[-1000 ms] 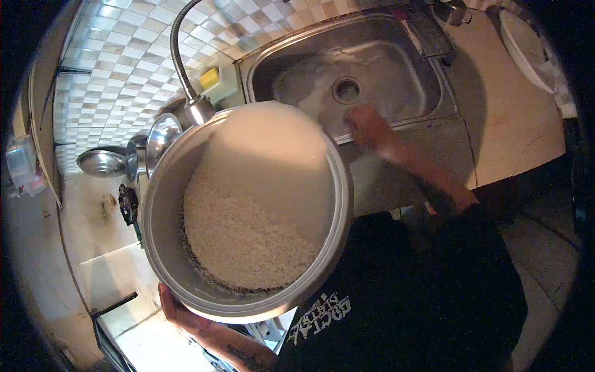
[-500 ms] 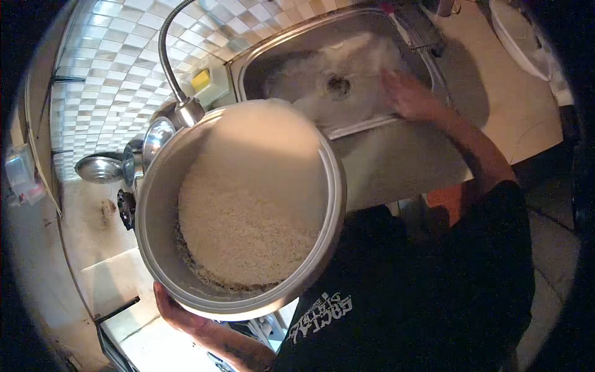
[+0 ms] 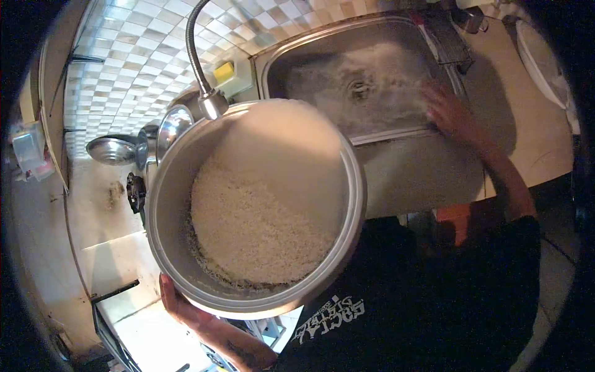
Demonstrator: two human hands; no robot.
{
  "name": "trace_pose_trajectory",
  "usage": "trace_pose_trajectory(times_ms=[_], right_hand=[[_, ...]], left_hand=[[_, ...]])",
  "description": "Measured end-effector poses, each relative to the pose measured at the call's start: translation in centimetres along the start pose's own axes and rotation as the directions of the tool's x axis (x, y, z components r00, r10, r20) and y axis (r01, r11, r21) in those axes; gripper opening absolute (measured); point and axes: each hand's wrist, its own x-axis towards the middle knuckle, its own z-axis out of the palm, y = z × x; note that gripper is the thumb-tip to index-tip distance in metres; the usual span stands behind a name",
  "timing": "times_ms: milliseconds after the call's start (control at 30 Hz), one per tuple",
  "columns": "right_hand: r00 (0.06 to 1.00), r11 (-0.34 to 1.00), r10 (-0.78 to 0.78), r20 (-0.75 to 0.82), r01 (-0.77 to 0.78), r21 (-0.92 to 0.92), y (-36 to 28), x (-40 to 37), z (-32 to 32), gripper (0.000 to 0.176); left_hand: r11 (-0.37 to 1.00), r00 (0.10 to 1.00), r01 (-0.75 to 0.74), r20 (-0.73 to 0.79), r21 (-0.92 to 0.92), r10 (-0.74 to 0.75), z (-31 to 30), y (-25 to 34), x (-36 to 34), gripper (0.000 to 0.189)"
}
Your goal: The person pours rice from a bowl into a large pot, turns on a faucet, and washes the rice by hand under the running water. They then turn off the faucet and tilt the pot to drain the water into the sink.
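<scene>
A large metal pot (image 3: 162, 239) is tilted toward the sink. Wet rice (image 3: 248, 223) lies heaped on its lower side, with cloudy water (image 3: 291, 149) gathered toward the sink-side rim. My left hand (image 3: 175, 301) grips the pot from underneath at the near left; most of its fingers are hidden behind the wall. Over the right side of the metal sink (image 3: 390, 137), my right hand (image 3: 449, 111) is held apart from the pot, fingers stretched out and slightly blurred. Whitish water swirls around the sink drain (image 3: 359, 90).
A flexible faucet (image 3: 212, 102) hangs right at the pot's rim. Metal lids or bowls (image 3: 111, 149) stand left of the pot, and a yellow sponge (image 3: 224, 72) sits behind it. A wire rack (image 3: 451, 40) and white basin (image 3: 540, 62) are to the right.
The view has shifted, so the pot and sink appear a little farther right. My right hand has moved toward the sink's right edge. The pot stays tilted in my left hand.
</scene>
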Motion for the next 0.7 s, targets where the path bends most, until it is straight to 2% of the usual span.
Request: trace_pose_trajectory(times_ms=[33, 100, 133, 167, 200, 233, 300, 333, 367, 433, 467, 533, 567, 600, 700], right_hand=[[0.984, 0.992, -0.116, -0.137, 0.122, 0.038, -0.6, 1.1, 1.3, 0.054], [0.889, 0.927, -0.087, -0.449, 0.238, 0.290, -5.7, 4.9, 3.6, 0.043], [0.935, 0.707, 0.129, -0.329, 0.146, 0.692, -8.4, 7.2, 3.9, 0.036], [0.955, 0.328, 0.270, -0.121, 0.027, 0.944, -11.2, 9.4, 4.4, 0.032], [0.947, -0.053, 0.315, 0.064, -0.050, 0.997, -13.6, 11.8, 5.8, 0.029], [0.926, -0.429, 0.285, 0.249, -0.109, 0.897, -15.5, 13.9, 6.7, 0.026], [0.947, -0.687, 0.103, 0.304, -0.154, 0.711, -18.1, 16.3, 6.5, 0.024], [0.962, -0.421, 0.175, 0.209, -0.119, 0.899, -18.8, 17.9, 7.4, 0.025], [0.972, -0.111, 0.213, 0.097, -0.075, 0.991, -19.7, 19.7, 8.1, 0.027], [0.977, 0.230, 0.212, -0.018, -0.032, 0.973, -20.6, 21.2, 8.3, 0.029], [0.978, 0.248, 0.206, -0.016, -0.037, 0.968, -20.7, 21.3, 7.7, 0.031], [0.958, -0.051, 0.237, 0.160, -0.153, 0.987, -21.2, 21.8, 7.6, 0.034], [0.918, -0.362, 0.217, 0.333, -0.242, 0.900, -21.0, 22.7, 9.1, 0.038], [0.862, -0.633, 0.145, 0.485, -0.296, 0.715, -20.8, 23.4, 10.5, 0.043], [0.870, -0.235, 0.374, 0.322, -0.246, 0.940, -20.0, 21.2, 5.4, 0.047]], left_hand=[[0.997, 0.999, -0.047, -0.021, 0.053, 0.048, -0.4, -0.1, 0.0, 0.041], [0.987, 0.993, -0.104, -0.048, 0.125, 0.111, -0.9, -0.4, 0.1, 0.041], [0.983, 0.990, -0.118, -0.056, 0.140, 0.127, -0.8, -0.5, 0.0, 0.041], [0.987, 0.992, -0.105, -0.061, 0.121, 0.112, -0.3, -0.3, -0.4, 0.041], [0.990, 0.993, -0.094, -0.064, 0.105, 0.101, 0.1, -0.1, -0.6, 0.040], [0.977, 0.990, -0.124, -0.040, 0.173, 0.132, 0.1, 0.1, -0.5, 0.043], [0.956, 0.986, -0.161, 0.003, 0.244, 0.166, -0.5, -0.1, -0.2, 0.046], [0.954, 0.986, -0.167, 0.020, 0.248, 0.167, -0.8, -0.2, 0.1, 0.047], [0.970, 0.990, -0.144, 0.028, 0.195, 0.141, -1.3, -0.3, 0.4, 0.047], [0.986, 0.995, -0.098, 0.040, 0.135, 0.094, -1.3, 0.1, 0.5, 0.047], [0.989, 0.996, -0.077, 0.043, 0.129, 0.072, -0.9, 0.2, 0.4, 0.046], [0.994, 0.999, -0.050, 0.020, 0.093, 0.048, -0.2, 0.5, 0.3, 0.043], [0.997, 0.999, -0.045, -0.003, 0.060, 0.045, 0.0, 0.6, 0.2, 0.041], [0.999, 0.999, -0.043, -0.024, 0.024, 0.043, 0.2, 0.6, 0.2, 0.039], [0.993, 0.999, -0.043, -0.012, 0.108, 0.045, 0.5, 0.8, 0.2, 0.040]])
